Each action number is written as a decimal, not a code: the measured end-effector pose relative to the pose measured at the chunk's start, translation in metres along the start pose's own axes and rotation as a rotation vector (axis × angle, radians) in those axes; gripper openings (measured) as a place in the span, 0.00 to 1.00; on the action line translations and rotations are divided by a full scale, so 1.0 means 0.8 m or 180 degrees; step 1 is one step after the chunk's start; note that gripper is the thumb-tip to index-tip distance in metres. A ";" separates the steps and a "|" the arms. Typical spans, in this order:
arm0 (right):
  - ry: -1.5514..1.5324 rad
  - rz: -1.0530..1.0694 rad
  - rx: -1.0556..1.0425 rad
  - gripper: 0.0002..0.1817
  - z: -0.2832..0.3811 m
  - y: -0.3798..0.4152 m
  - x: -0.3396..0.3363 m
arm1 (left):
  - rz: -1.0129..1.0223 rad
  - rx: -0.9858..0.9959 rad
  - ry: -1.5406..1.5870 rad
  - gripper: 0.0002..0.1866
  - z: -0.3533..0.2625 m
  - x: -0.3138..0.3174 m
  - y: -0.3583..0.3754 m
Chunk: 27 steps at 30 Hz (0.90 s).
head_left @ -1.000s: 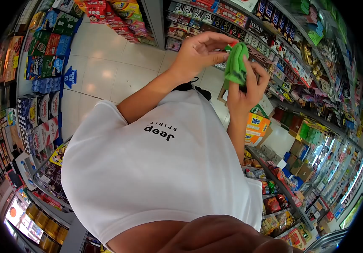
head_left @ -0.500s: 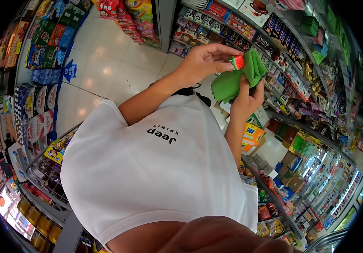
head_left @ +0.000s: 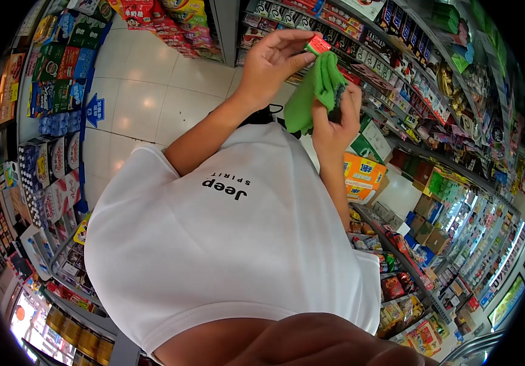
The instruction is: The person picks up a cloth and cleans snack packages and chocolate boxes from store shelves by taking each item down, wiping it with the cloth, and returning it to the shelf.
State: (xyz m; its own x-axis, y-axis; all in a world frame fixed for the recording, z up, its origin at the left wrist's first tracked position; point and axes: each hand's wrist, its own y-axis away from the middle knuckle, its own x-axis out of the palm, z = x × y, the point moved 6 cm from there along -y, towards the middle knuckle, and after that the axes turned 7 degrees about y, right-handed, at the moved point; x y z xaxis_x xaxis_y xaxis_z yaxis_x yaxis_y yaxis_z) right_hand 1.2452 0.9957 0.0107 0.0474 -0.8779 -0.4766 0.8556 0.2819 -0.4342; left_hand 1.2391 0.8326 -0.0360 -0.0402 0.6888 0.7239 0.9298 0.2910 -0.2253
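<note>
My left hand [head_left: 268, 66] is raised near the shelves, with thumb and fingers pinched on a small red and green box [head_left: 318, 45]. To its right and lower, my right hand [head_left: 337, 127] grips a folded green cloth [head_left: 302, 105]. The cloth's bunched top comes up just under the box, and its wider part hangs down to the left of my right hand. Whether box and cloth touch cannot be told.
Shelves of packaged sweets [head_left: 397, 67] curve along the upper right. A rack of red bags [head_left: 146, 18] stands at the top, and shelves of cartons [head_left: 61, 91] line the left. Orange boxes [head_left: 361, 174] lie beside my right forearm. Tiled floor [head_left: 137, 79] shows between the shelves.
Both hands have moved up and to the left in the view with the box and the cloth. The box now sits above the cloth's top, no longer at its left side.
</note>
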 end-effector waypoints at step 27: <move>-0.0048 -0.0031 0.0557 0.18 -0.062 0.016 -0.018 | 0.0651 0.1317 -0.3586 0.20 -0.073 -0.091 -0.172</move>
State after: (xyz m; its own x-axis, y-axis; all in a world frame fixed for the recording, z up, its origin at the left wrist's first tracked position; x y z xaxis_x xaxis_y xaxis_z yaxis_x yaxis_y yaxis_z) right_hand 1.2300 1.0312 -0.0263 0.0452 -0.8863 -0.4608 0.9326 0.2028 -0.2986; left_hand 1.1354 0.7035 -0.0199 -0.3929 0.8776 -0.2747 0.7775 0.1575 -0.6088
